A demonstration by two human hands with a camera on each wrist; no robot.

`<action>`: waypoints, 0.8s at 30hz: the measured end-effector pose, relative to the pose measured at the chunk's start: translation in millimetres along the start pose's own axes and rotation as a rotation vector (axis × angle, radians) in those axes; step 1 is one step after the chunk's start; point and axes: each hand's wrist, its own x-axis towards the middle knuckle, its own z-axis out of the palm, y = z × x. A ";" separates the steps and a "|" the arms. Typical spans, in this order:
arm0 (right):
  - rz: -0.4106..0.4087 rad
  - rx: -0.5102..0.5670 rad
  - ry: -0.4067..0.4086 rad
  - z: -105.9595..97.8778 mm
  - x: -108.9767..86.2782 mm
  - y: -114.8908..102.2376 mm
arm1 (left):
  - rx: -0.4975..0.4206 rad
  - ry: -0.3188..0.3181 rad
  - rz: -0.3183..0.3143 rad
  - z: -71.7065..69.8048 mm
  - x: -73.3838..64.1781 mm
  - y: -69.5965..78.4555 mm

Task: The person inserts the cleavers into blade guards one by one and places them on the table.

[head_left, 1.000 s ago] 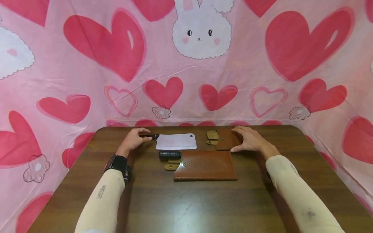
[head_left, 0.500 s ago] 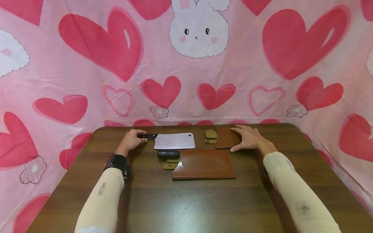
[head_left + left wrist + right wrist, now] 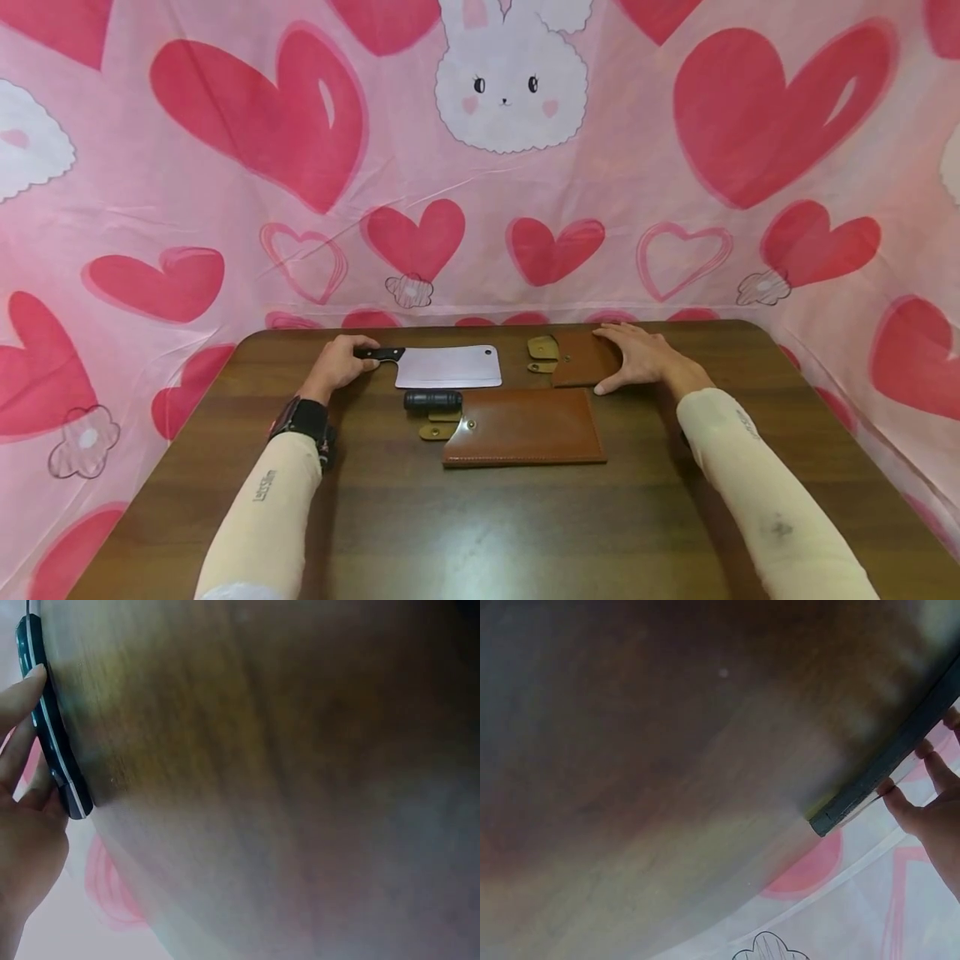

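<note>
On the left, my left hand (image 3: 339,367) pinches the black handle of a cleaver (image 3: 450,365), whose broad blade lies toward the right at the back of the table. The left wrist view shows fingertips on both sides of that handle (image 3: 49,727). My right hand (image 3: 637,357) is spread around the right end of a small brown leather sheath (image 3: 581,360), thumb near its front corner and fingers at its back edge. In the right wrist view, fingertips touch the sheath's dark edge (image 3: 885,765).
A larger brown leather sheath (image 3: 528,427) with a snap strap lies in front of the cleaver. By its left end sits a black ribbed cylinder (image 3: 432,401). Behind the wooden table (image 3: 480,525) hangs a pink heart-print cloth (image 3: 637,158).
The left fingers have settled slightly farther onto the cleaver's handle. The head view has shifted a little; the right hand, both sheaths and the cylinder keep their places.
</note>
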 end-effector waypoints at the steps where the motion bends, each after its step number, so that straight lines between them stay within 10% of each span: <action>1: 0.001 -0.001 -0.001 -0.6 0.4 0.3 | 0.000 0.000 0.000 -0.2 0.1 0.0; 24: -0.030 -0.033 0.034 -3.1 -0.6 -0.6 | 0.025 0.004 0.072 -0.5 2.7 -3.1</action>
